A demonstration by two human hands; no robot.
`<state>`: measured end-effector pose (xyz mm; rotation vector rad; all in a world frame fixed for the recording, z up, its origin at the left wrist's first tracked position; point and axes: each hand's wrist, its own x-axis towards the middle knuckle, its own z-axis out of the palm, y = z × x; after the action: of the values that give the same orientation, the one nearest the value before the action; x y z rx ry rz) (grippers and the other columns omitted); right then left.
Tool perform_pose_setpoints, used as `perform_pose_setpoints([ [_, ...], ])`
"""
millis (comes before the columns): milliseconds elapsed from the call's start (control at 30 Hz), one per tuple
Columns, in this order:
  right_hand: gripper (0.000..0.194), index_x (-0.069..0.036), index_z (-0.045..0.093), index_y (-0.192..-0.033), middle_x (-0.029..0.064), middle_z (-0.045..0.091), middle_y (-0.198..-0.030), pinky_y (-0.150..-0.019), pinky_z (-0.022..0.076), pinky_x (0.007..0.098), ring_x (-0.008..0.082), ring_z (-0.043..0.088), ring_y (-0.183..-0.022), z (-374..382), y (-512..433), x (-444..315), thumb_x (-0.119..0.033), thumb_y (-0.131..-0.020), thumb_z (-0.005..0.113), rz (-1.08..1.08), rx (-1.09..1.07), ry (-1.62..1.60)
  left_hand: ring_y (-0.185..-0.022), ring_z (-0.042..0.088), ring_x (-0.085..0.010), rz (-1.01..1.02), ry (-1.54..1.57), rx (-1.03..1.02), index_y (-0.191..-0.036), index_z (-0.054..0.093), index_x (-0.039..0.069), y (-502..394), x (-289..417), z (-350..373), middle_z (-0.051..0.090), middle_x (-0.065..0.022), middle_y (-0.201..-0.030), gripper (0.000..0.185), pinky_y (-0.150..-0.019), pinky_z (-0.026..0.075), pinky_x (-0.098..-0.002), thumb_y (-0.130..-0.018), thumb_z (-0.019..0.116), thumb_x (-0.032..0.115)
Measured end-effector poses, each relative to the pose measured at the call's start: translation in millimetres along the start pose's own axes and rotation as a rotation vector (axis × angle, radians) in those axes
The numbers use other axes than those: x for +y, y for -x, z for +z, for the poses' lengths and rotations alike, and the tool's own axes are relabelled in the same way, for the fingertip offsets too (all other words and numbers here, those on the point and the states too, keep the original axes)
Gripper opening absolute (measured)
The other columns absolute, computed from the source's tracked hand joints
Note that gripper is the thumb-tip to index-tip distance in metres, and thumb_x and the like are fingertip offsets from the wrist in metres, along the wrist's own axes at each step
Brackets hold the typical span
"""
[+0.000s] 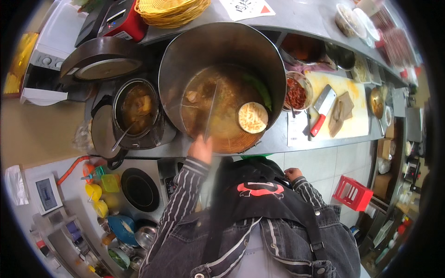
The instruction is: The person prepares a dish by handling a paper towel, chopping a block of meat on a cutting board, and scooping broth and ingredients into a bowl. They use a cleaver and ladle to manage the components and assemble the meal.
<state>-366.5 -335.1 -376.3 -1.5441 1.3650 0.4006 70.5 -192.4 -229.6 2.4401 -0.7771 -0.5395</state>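
My left hand (pixel 201 149) grips a long metal handle (pixel 211 107) at the near rim of a large, deep metal pot (pixel 222 38). The handle's far end dips into a brown broth (pixel 222 118), so whatever is on it stays hidden. A round browned flatbread (pixel 253 117) is inside the pot at the right, beside something long and green (pixel 259 91); I cannot tell what carries the bread. Low at my right side, next to the black apron (pixel 257 173), is my right hand (pixel 293 173) with curled fingers. Whether it holds anything cannot be seen.
A smaller open pot of stew (pixel 136 107) with a spoon stands left of the large pot. To the right are a bowl of red chili sauce (pixel 295 92) and a cutting board (pixel 359 118) bearing a red-handled cleaver (pixel 323 107). A red crate (pixel 353 193) sits on the floor.
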Motion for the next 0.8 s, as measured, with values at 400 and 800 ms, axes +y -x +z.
perform_pose_setpoints([
  [400,0.023,-0.005,0.076,-0.098,0.0132,0.074,-0.084,-0.074,0.0557,0.0326,0.0204,0.071,-0.076,7.8,-21.7,10.7,-0.017,-0.083,0.064,-0.108,0.032,0.115,-0.082,0.063,-0.0486,-0.042,-0.043,-0.083,-0.101,0.062,-0.001,-0.6,0.0,3.4,0.066,-0.0289,-0.085,0.038,-0.072,0.049,-0.0568,-0.093,0.058,0.037],
  [800,0.027,-0.005,0.076,-0.095,0.0175,0.073,-0.084,-0.078,0.0567,0.0374,0.0292,0.072,-0.080,4.9,-14.8,3.4,-0.023,-0.083,0.061,-0.095,0.047,0.156,-0.085,0.064,-0.0495,-0.060,-0.023,-0.056,-0.107,0.063,-0.001,3.1,2.1,-1.1,0.067,-0.0297,-0.087,0.043,-0.076,0.050,-0.0569,-0.094,0.056,0.040],
])
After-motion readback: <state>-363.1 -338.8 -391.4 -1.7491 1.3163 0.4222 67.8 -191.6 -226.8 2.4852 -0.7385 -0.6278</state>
